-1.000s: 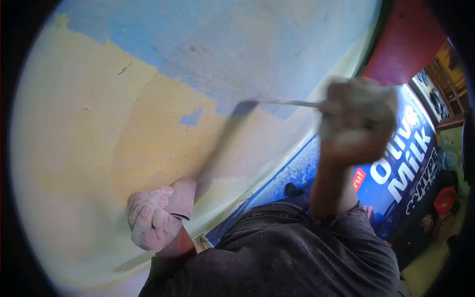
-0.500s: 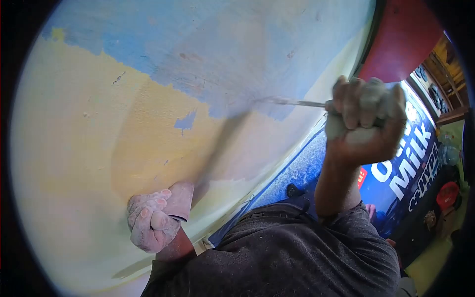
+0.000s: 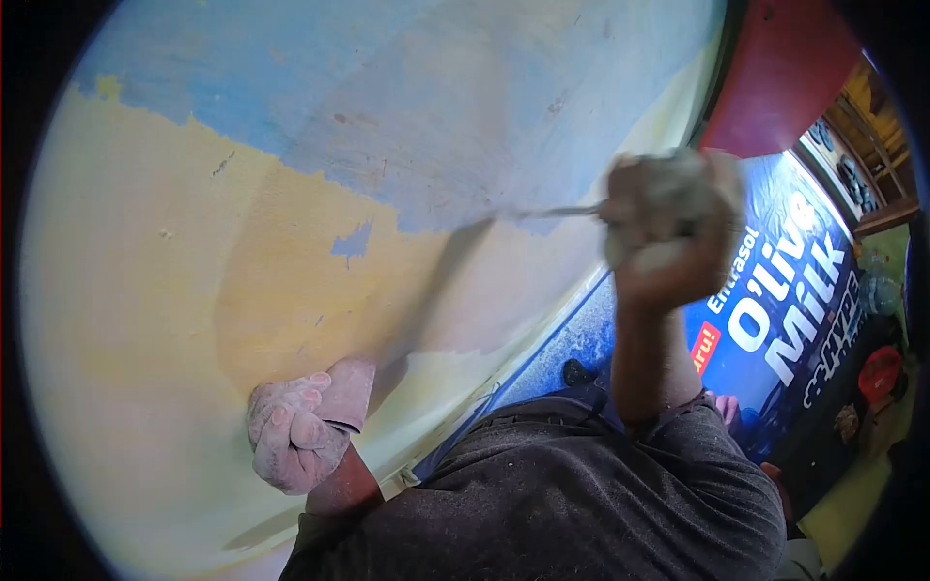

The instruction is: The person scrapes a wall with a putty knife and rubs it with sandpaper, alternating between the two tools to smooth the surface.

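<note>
My right hand, blurred by motion, is wrapped round the grip of a scraper. The thin metal blade shows nearly edge-on, and its tip overlaps the wall where blue paint meets yellow. White dust coats my left hand, which is lower down against the yellow part of the wall. Its fingers are closed on a bent piece of sandpaper, pale with dust and dark along one edge. Ragged paint edges and small chips mark the wall surface, and the right arm casts a long shadow over it.
A blue banner with large white letters lies to the right, its near part dusted white. Beyond it are a red basin-like object and a plastic bottle. A red panel borders the wall at upper right.
My right hand has moved left toward the wall, carrying the scraper with it. My left hand stays in nearly the same place with the sandpaper.
</note>
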